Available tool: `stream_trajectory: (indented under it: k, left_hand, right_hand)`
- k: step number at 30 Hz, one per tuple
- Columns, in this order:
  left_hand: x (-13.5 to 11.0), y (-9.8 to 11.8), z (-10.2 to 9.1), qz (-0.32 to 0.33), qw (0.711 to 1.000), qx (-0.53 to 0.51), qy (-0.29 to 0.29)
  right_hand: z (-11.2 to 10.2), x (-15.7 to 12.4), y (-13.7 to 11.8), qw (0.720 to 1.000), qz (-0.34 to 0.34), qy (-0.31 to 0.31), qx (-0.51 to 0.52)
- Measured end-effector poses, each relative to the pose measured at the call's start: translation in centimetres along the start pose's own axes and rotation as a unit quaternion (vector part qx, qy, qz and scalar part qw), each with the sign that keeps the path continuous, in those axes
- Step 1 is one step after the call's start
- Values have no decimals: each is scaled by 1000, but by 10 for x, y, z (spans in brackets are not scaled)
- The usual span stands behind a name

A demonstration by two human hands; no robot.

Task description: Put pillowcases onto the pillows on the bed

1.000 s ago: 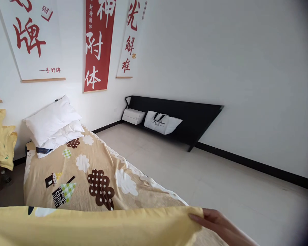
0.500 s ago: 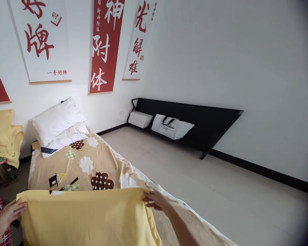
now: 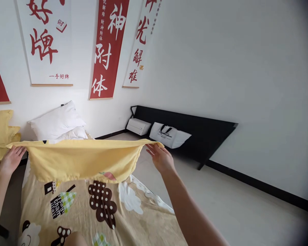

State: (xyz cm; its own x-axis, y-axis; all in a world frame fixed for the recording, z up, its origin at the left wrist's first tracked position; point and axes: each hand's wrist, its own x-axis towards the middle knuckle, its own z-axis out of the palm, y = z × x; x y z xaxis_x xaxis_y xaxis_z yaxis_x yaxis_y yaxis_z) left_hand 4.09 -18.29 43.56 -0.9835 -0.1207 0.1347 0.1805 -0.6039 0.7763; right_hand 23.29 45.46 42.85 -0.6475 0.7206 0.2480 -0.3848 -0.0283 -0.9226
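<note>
A yellow pillowcase (image 3: 84, 159) is stretched between my two hands in the air above the bed, its lower edge sagging in soft folds near the bedding. At its left corner, my left hand (image 3: 13, 159) is closed on the cloth. The right corner is gripped by my right hand (image 3: 161, 159), with fingers bent under the edge. Behind the cloth, white pillows (image 3: 58, 121) are stacked at the head of the bed, partly hidden by it. Beneath lies a beige patterned bedsheet (image 3: 79, 205) with clouds and dotted shapes.
Yellow pillows (image 3: 0, 126) are piled at the far left. A black folding cot (image 3: 200, 136) leans on its side along the right wall, with a white box (image 3: 138, 126) and a white tote bag (image 3: 166, 135) before it. Scroll banners (image 3: 107, 51) hang on the wall.
Both hands have lifted the pillowcase up and forward, away from me. More of the patterned bedsheet now shows below it, and a knee has come into view at the bottom.
</note>
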Motion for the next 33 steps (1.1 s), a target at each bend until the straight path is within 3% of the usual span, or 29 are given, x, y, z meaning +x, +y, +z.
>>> stream_trajectory:
  k: [3,5,7,11,15,19,23,28,33]
  left_hand:
    - [-1,14,4,34,999,-20,-32]
    - [-2,12,-7,22,999,-24,-28]
    - [-3,-1,-30,-8,1000,-26,14]
    - [-13,-49,-90,-132,983,51,116]
    - [-40,-106,-140,-283,931,146,176]
    - [-72,-153,-170,-329,902,177,215]
    - [-93,-190,-201,-368,877,208,228]
    - [-107,-227,-245,-338,843,393,145]
    - [-110,-228,-262,-258,830,482,115]
  right_hand:
    - [-4,2,-6,998,-22,-18,48]
    - [-13,-3,3,998,-11,-26,61]
    - [-24,-13,23,998,18,-33,57]
    - [-51,-47,78,993,110,-40,12]
    - [-74,-86,138,977,211,-26,-35]
    - [-92,-122,186,961,270,10,-54]
    - [-110,-155,213,947,312,35,-67]
    - [-130,-189,236,931,345,34,-116]
    - [-138,-200,259,922,333,36,-196]
